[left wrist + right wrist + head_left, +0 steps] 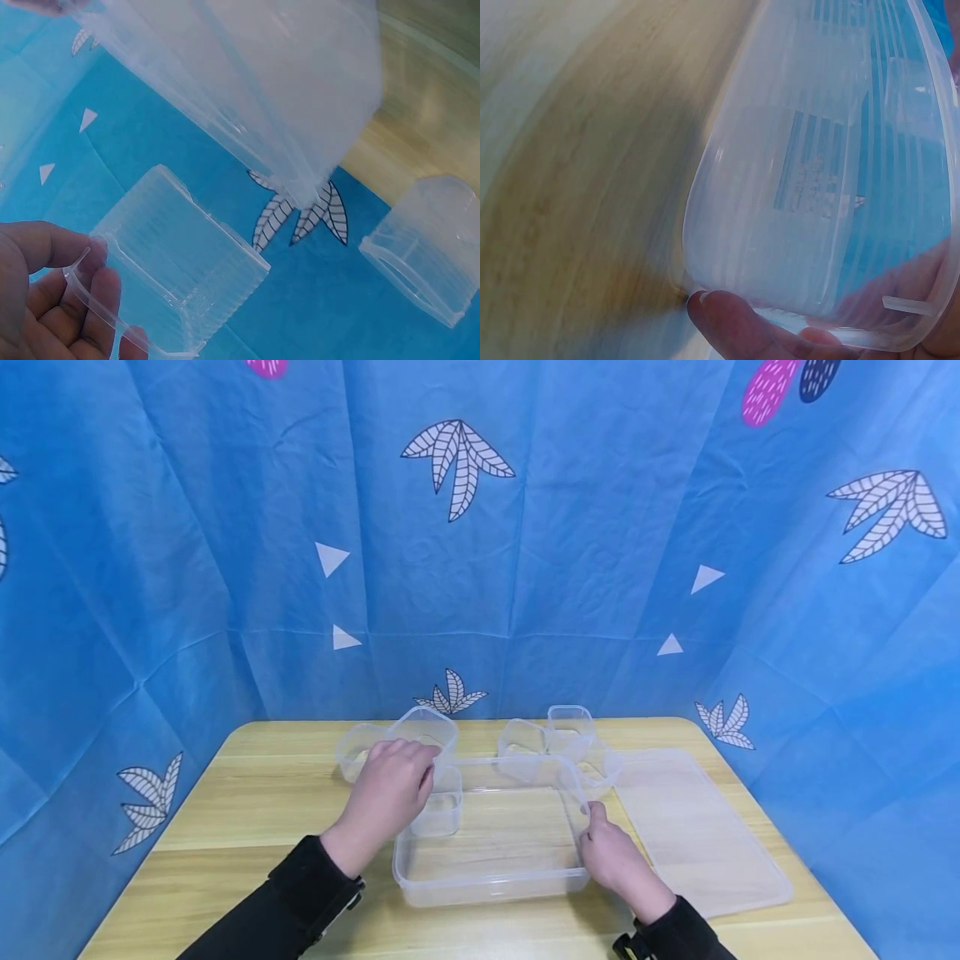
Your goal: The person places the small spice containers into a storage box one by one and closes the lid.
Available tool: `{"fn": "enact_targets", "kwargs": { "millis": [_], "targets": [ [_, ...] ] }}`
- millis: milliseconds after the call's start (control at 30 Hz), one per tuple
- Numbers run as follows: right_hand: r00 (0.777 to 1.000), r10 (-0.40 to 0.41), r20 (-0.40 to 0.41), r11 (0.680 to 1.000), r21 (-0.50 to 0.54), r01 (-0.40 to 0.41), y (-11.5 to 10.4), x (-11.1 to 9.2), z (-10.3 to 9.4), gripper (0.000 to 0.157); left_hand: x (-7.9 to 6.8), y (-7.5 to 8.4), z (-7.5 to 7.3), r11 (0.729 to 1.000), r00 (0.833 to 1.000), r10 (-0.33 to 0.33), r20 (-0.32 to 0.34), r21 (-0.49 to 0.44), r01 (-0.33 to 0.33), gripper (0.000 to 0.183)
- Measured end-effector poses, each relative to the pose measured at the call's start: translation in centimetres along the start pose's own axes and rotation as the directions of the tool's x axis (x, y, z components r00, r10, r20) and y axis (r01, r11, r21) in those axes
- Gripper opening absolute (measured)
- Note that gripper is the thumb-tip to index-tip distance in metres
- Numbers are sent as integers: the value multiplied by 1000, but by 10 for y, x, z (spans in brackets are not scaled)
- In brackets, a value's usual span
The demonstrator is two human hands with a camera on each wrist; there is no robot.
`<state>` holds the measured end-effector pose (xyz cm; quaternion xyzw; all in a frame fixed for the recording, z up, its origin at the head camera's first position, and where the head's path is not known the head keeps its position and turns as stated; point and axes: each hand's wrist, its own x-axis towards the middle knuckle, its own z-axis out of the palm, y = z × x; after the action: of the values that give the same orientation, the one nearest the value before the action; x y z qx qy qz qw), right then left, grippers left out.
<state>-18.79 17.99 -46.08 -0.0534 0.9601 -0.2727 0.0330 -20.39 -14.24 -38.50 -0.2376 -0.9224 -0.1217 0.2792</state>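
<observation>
My left hand (392, 783) pinches the rim of a small clear plastic container (180, 255), tilted above the table's back left. Thumb and fingers bend over its edge in the left wrist view. My right hand (617, 853) grips the right wall of a large clear rectangular box (495, 889); its fingers (739, 322) curl around the rim. One small container (437, 814) shows at the back left corner of the box. Behind my left hand is another small container (354, 750).
Several small clear containers (522, 739) cluster behind the box's back right corner. A flat translucent lid (701, 831) lies on the wooden table (225, 810) at the right. A blue patterned cloth (480, 585) hangs behind and at both sides.
</observation>
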Motion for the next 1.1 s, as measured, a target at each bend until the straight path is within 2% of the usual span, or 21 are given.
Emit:
{"fn": "enact_targets", "kwargs": {
  "millis": [367, 667, 900, 1100],
  "targets": [
    [1000, 6, 4, 1000, 15, -6, -2, 0, -1, 43, 4, 11, 5, 996, 996, 88, -17, -33, -88, 19],
    [1000, 4, 3, 1000, 3, -4, -3, 0, -2, 42, 5, 16, 6, 984, 984, 175, 33, -47, -174, 19],
    [1000, 6, 3, 1000, 18, -7, -2, -1, 0, 42, 5, 20, 10, 975, 973, 218, 74, -63, -214, 20],
    [1000, 4, -3, 1000, 19, -4, -2, 0, 1, 42, 5, 22, 12, 967, 965, 250, 77, -81, -243, 18]
  ]
}}
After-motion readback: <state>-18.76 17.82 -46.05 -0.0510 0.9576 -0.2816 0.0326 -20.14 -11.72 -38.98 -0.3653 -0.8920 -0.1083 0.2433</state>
